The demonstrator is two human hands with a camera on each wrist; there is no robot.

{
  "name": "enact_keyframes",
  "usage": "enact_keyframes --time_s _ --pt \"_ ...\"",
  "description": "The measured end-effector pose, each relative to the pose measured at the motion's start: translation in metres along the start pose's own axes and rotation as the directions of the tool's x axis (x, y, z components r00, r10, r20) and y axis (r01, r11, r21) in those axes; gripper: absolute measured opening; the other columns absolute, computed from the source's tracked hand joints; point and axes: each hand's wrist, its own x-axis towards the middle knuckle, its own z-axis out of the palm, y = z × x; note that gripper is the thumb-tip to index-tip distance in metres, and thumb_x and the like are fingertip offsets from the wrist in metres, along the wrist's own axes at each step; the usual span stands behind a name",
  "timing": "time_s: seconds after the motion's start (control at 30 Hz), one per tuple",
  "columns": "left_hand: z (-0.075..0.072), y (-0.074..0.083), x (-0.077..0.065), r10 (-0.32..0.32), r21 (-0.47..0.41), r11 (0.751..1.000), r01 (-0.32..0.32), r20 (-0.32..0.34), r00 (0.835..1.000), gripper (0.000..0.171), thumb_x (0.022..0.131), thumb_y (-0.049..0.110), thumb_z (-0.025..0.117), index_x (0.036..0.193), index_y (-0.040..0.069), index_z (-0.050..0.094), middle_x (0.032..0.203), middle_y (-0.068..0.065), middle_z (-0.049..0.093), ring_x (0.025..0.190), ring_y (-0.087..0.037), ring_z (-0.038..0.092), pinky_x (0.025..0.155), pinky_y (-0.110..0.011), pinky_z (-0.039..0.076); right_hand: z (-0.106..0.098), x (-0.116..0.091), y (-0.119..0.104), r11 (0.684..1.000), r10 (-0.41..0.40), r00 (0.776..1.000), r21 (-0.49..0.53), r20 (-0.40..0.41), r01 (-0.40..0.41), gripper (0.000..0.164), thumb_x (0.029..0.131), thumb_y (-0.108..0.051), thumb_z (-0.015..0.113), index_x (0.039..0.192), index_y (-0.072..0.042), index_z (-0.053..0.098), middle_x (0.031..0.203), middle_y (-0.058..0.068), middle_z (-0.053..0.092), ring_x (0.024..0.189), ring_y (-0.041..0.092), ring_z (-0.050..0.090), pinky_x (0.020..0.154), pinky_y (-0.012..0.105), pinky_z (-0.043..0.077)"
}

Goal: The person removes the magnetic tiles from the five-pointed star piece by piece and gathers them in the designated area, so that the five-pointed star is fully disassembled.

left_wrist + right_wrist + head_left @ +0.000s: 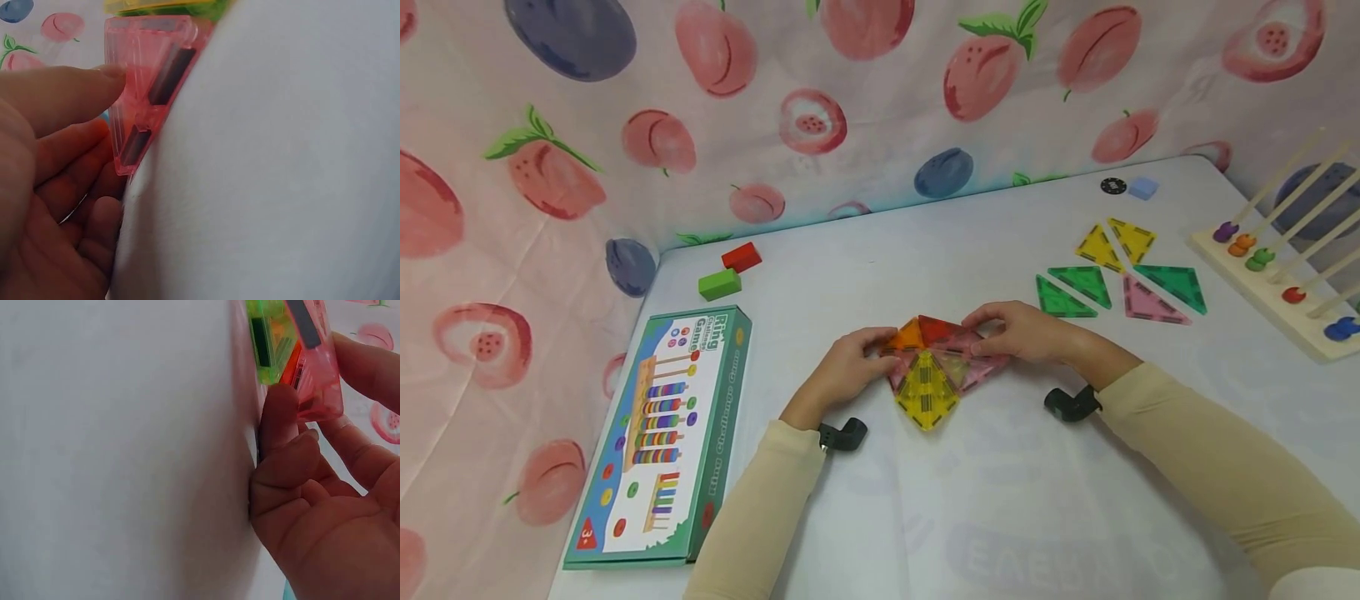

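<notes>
The left hand (842,367) and right hand (1028,332) pinch opposite sides of a colorful cluster of translucent tiles (927,387).

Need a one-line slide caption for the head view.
The left hand and right hand hold a translucent tile structure between a Ring Challenge Game box and loose triangular tiles.
</notes>
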Motion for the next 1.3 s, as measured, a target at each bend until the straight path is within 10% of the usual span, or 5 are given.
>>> enact_keyframes --time_s 1.3 --pt "0.004 0.005 0.001 0.074 0.072 0.995 -0.072 -0.029 0.997 0.039 0.082 0.026 0.065 0.12 0.021 0.057 0.121 0.006 0.053 0.116 -0.013 0.042 0.099 -0.034 0.029 -0.03 -0.015 0.0 0.954 0.092 0.993 -0.291 0.077 -0.066 0.048 0.08 -0.022 0.068 0.124 -0.021 0.049 0.104 0.008 0.05 0.094 0.025 0.044 0.072 0.032 0.046"
